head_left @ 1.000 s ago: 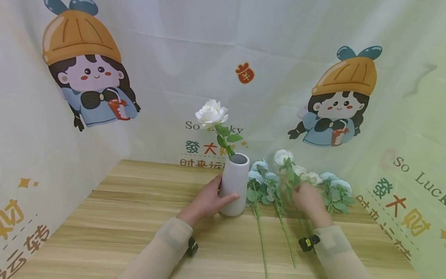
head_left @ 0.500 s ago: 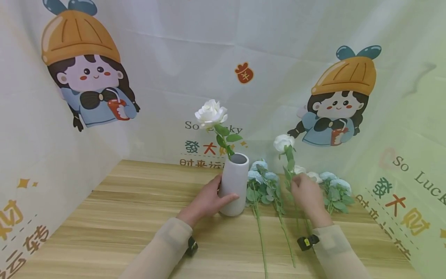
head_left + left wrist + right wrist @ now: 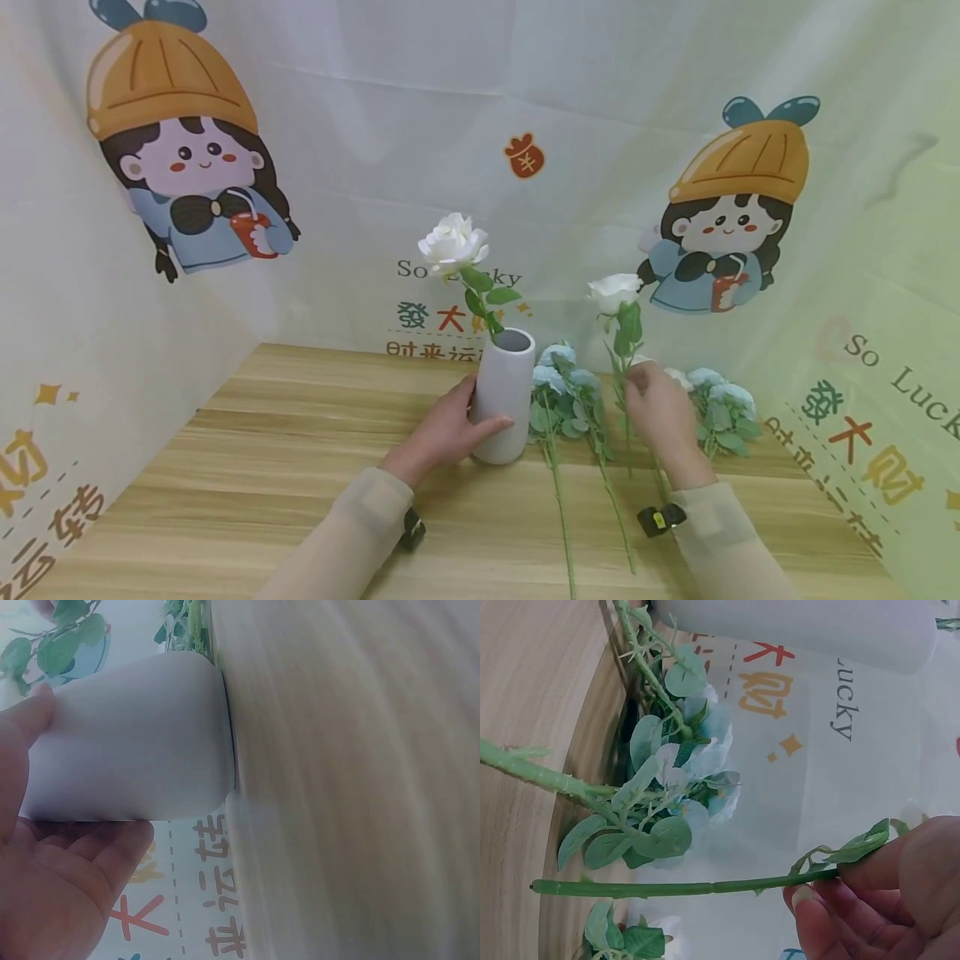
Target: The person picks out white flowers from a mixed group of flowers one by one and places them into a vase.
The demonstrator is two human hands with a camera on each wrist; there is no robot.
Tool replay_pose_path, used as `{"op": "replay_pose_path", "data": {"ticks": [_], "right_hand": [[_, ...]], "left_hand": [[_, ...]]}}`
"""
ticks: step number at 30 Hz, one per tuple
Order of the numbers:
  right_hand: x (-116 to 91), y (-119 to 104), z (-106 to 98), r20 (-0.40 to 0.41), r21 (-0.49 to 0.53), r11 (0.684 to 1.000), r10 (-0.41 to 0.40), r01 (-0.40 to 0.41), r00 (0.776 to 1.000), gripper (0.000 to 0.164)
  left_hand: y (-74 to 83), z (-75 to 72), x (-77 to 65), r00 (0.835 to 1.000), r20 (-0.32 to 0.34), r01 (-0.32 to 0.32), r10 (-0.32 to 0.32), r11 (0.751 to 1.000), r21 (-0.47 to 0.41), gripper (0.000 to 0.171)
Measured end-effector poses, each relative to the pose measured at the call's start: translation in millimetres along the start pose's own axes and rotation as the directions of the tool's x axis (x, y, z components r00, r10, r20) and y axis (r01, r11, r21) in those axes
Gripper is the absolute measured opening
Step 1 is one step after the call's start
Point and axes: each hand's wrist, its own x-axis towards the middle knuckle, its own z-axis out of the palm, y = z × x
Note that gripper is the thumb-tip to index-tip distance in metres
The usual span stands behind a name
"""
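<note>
My left hand grips the white vase, which stands upright on the table. In the left wrist view the thumb and fingers lie on opposite sides of the vase. One white rose leans to the left out of the vase's mouth. To the right of the vase, my right hand pinches the stem of a second white rose, its bloom upright above the fingers. In the right wrist view this green stem extends below the fingertips, its bare lower end showing.
Pale blue flowers with long stems lie just right of the vase. More blue flowers lie farther right, beyond the right hand. A white bloom shows behind that hand. A printed cloth hangs behind the wooden table.
My right hand has raised the white rose, its bloom rising clear of the flowers lying on the table and its stem becoming more upright. The left hand and vase have stayed put.
</note>
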Motion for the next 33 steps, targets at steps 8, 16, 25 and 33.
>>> {"op": "replay_pose_path", "data": {"ticks": [8,16,25,33], "right_hand": [[-1.1,-2.6,-1.4,-0.021,0.002,1.000,-0.002,0.002,1.000,0.023],[-0.3,-5.2,-0.4,-0.096,0.007,0.999,-0.045,0.046,0.994,0.020],[1.6,-5.8,-0.3,-0.110,-0.025,0.998,-0.058,0.055,0.992,0.018],[-0.1,-7.9,-0.8,-0.130,0.012,0.997,-0.070,0.072,0.989,0.017]], "left_hand": [[-0.3,0.1,0.6,1.000,0.007,-0.003,0.003,1.000,0.004,0.089],[-0.3,-0.2,0.3,1.000,0.003,-0.006,0.006,1.000,-0.004,0.088],[-1.0,-0.1,-0.3,1.000,0.004,-0.007,0.007,1.000,-0.010,0.087],[-0.8,0.1,0.0,1.000,0.004,-0.005,0.005,1.000,-0.005,0.089]]}}
